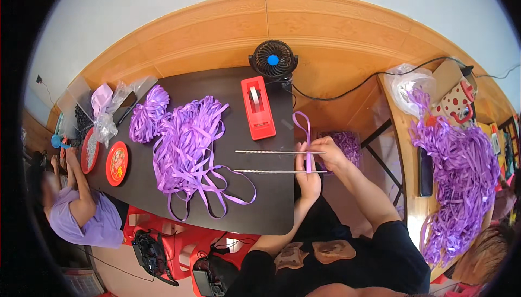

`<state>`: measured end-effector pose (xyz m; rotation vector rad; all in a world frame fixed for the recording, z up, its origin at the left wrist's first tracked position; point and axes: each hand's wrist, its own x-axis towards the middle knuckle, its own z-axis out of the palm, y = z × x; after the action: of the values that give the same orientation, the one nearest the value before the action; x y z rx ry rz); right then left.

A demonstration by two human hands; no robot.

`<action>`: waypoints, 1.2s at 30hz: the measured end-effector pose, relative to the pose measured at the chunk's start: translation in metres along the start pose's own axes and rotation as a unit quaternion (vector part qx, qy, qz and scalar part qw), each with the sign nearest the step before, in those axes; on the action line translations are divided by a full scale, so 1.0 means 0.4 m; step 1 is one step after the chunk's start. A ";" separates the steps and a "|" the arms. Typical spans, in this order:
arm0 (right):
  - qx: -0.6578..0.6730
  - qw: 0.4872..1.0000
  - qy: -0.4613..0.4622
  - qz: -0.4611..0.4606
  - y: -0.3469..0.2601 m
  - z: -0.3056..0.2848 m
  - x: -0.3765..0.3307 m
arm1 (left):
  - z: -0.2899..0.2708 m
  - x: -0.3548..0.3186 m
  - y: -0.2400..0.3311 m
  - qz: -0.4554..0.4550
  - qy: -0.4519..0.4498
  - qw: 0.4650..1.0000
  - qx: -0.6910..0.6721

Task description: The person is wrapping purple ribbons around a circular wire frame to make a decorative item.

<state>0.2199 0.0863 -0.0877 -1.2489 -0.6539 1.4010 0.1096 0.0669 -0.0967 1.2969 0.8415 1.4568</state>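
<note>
Two thin metal rods [266, 171] stick out side by side past the right edge of the dark table. A purple ribbon [309, 161] crosses their outer ends, and its free loop [300, 117] stands up beyond the upper rod. My left hand [309, 186] is closed around the ribbon by the lower rod, its fingers reaching up past the rods. By the upper rod, my right hand [332, 153] pinches the ribbon between thumb and fingers; part of the grip is hidden. On the table lies a loose heap of purple ribbon loops [190, 145], left of the rods.
A red tape dispenser [258, 107] and a black fan [274, 61] stand near the table's far edge. Red dishes [116, 163] lie at the left, where another person [81, 210] works. More ribbon [461, 172] covers the right-hand table, beside a phone [425, 172].
</note>
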 end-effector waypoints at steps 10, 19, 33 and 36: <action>0.037 0.991 0.099 0.080 0.060 0.022 -0.137 | -0.024 -0.059 0.017 -0.110 -0.008 0.983 -0.147; -0.209 0.961 0.150 -0.097 0.150 -0.024 -0.315 | -0.173 -0.231 0.080 -0.312 -0.079 0.935 -0.149; -0.037 0.992 0.024 -0.115 0.132 0.140 -0.350 | -0.294 -0.265 0.143 -0.403 -0.239 0.881 -0.059; -0.029 0.992 0.035 -0.118 0.126 0.146 -0.358 | -0.303 -0.263 0.157 -0.398 -0.259 0.879 -0.048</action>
<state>0.1266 -0.0457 -0.0697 -1.2168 -0.7712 1.1458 -0.0265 -0.0384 -0.0930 0.9989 0.7798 0.4553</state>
